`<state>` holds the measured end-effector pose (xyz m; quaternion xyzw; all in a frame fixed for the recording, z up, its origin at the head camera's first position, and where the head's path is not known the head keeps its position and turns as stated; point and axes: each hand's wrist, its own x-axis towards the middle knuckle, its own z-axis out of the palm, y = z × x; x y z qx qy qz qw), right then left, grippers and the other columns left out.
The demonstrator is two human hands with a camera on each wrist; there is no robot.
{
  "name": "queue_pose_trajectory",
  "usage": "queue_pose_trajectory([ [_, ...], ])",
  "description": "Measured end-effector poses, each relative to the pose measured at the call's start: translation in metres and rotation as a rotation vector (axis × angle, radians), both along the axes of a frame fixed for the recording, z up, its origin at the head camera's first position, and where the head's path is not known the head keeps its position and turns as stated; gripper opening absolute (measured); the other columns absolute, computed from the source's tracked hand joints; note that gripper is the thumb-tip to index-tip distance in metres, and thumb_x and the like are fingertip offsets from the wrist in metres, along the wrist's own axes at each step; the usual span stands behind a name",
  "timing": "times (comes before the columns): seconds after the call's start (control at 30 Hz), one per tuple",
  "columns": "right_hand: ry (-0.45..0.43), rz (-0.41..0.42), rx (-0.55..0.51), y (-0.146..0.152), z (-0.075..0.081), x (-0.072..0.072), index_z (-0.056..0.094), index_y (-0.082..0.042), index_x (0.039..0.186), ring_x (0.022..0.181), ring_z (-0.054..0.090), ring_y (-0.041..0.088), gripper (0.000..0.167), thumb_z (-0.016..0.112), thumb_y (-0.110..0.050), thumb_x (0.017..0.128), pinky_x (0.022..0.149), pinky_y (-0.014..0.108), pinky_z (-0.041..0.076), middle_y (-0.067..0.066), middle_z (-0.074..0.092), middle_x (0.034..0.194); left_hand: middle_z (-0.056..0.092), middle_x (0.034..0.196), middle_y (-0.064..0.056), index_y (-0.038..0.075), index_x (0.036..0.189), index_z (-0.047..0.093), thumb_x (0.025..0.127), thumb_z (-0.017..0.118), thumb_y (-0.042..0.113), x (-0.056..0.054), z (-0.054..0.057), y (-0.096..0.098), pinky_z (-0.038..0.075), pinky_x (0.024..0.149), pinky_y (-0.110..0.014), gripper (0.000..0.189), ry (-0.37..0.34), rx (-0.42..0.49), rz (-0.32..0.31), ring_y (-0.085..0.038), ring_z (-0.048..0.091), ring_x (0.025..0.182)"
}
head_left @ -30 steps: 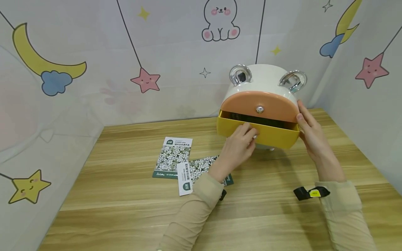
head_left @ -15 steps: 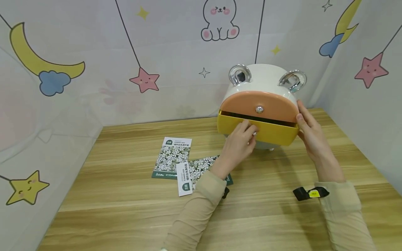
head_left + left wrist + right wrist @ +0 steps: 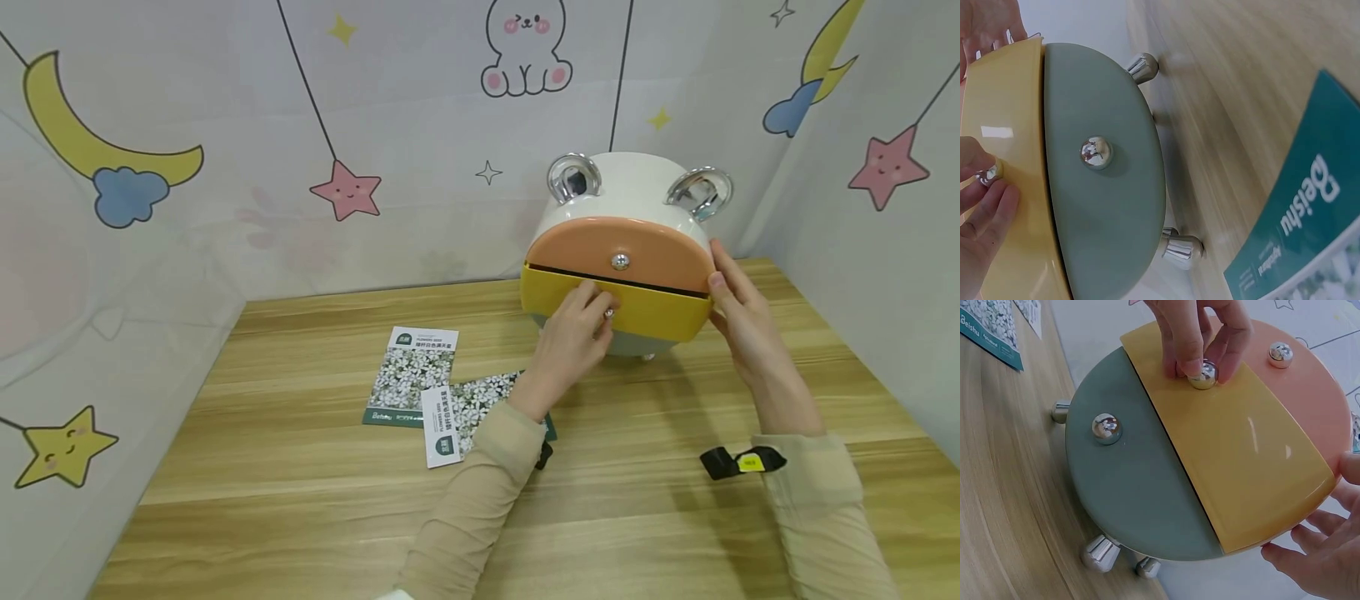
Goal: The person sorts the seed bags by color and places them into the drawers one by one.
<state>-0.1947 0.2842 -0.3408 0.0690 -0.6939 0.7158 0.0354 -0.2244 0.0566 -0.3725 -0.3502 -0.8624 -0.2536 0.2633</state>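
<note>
A small round cabinet (image 3: pixel 645 183) with silver ear-like rings stands on the table. My left hand (image 3: pixel 572 346) pinches the silver knob (image 3: pixel 1202 376) of its yellow middle drawer (image 3: pixel 663 315). That drawer sticks out slightly, with a narrow dark gap along its top edge. Above it, the orange drawer (image 3: pixel 667 257) sits flush; below, the grey-green drawer (image 3: pixel 1107 200) is also closed. At the cabinet's right side rests my right hand (image 3: pixel 750 329), its fingers spread against the side in the right wrist view.
Two flower seed packets, a left one (image 3: pixel 411 371) and a right one (image 3: pixel 480 404), lie on the wooden table (image 3: pixel 315 500) left of the cabinet, partly overlapping. Behind stands a white printed backdrop (image 3: pixel 435 125).
The yellow drawer has slid inward, pushed by my left hand at its knob, and the opening above it has narrowed to a slit. My right hand has stayed at the cabinet's side.
</note>
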Motion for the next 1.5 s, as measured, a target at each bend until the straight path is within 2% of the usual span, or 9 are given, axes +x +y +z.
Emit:
queue_pose_trajectory([
  [0.57,-0.007,-0.002,-0.039,-0.0003,-0.0006,-0.0003,0.017,-0.032,0.153,0.151,0.0,0.009,0.06,0.043,-0.036,0.099,0.116,0.06,-0.012,-0.014,0.004,0.163,0.053,0.102,-0.001,0.012,0.104,0.064,0.089,0.061,0.007,-0.0061,-0.0015,0.0033,0.047,0.072,-0.017,0.016,-0.02,0.016,0.018,-0.013,0.053,0.088],
  [0.87,-0.005,0.002,-0.031,-0.0003,-0.0012,0.0004,0.017,-0.033,0.153,0.151,0.0,0.012,0.06,0.043,-0.036,0.099,0.116,0.061,-0.011,-0.013,0.004,0.163,0.052,0.1,0.0,0.012,0.104,0.063,0.089,0.061,0.007,-0.0075,-0.0024,0.004,0.044,0.068,-0.015,0.016,-0.013,0.019,0.023,-0.012,0.051,0.086],
  [1.13,-0.008,-0.002,-0.03,0.0011,-0.0012,0.0007,0.018,-0.033,0.153,0.151,0.003,0.016,0.059,0.043,-0.036,0.099,0.116,0.06,-0.01,-0.013,0.005,0.163,0.052,0.098,-0.001,0.012,0.103,0.064,0.089,0.061,0.007,-0.0093,-0.0036,0.0053,0.046,0.07,-0.016,0.016,-0.015,0.032,0.014,-0.012,0.052,0.087],
  [1.5,-0.025,-0.01,-0.026,0.0023,-0.0012,0.0004,0.018,-0.034,0.152,0.151,0.003,0.015,0.059,0.043,-0.036,0.099,0.117,0.059,-0.008,-0.013,0.006,0.162,0.05,0.1,-0.002,0.012,0.105,0.063,0.09,0.061,0.008,-0.0087,-0.0041,0.0052,0.046,0.067,-0.015,0.016,-0.016,0.044,0.009,-0.012,0.053,0.087],
])
